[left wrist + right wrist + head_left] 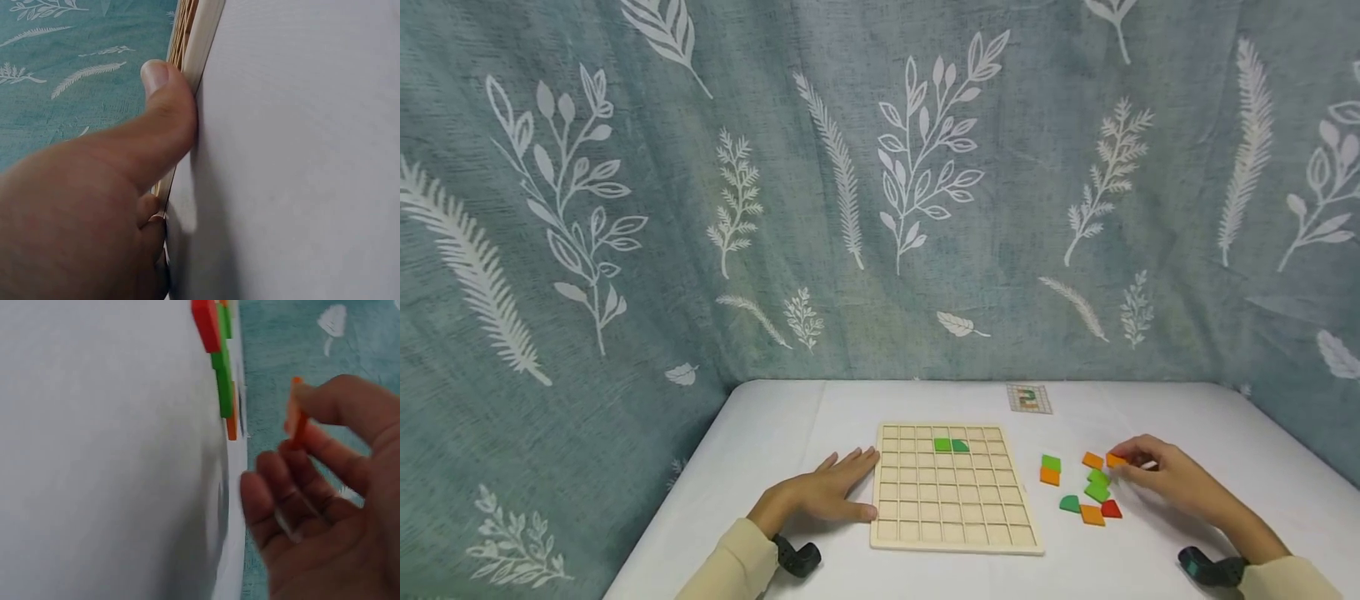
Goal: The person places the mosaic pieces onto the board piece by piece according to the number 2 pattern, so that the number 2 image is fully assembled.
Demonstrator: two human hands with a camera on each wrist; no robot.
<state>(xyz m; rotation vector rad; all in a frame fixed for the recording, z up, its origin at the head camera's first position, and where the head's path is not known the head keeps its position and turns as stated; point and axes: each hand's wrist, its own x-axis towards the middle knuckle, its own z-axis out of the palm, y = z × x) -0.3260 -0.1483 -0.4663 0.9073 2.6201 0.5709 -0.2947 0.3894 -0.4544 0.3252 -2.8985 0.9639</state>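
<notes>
My right hand (1167, 475) pinches an orange square tile (296, 414) between thumb and finger, raised off the cloth in the right wrist view. Near it lie loose tiles: a second orange square (1092, 460), two light green ones (1097, 492), a red piece (1111, 509) and a dark green rounded piece (1070, 503). My left hand (835, 492) lies with fingers spread, its thumb and fingertips touching the left edge of a wooden grid board (955, 540). In the board's upper rows sit a green square (942, 445) and a dark green rounded tile (960, 446), side by side.
A small pattern card (1029, 398) lies behind the board, at the table's far side. Between board and right hand are a green tile (1051, 462) and an orange tile (1049, 477); another orange tile (1092, 515) lies nearer. A leaf-patterned curtain (865, 208) hangs behind the white table.
</notes>
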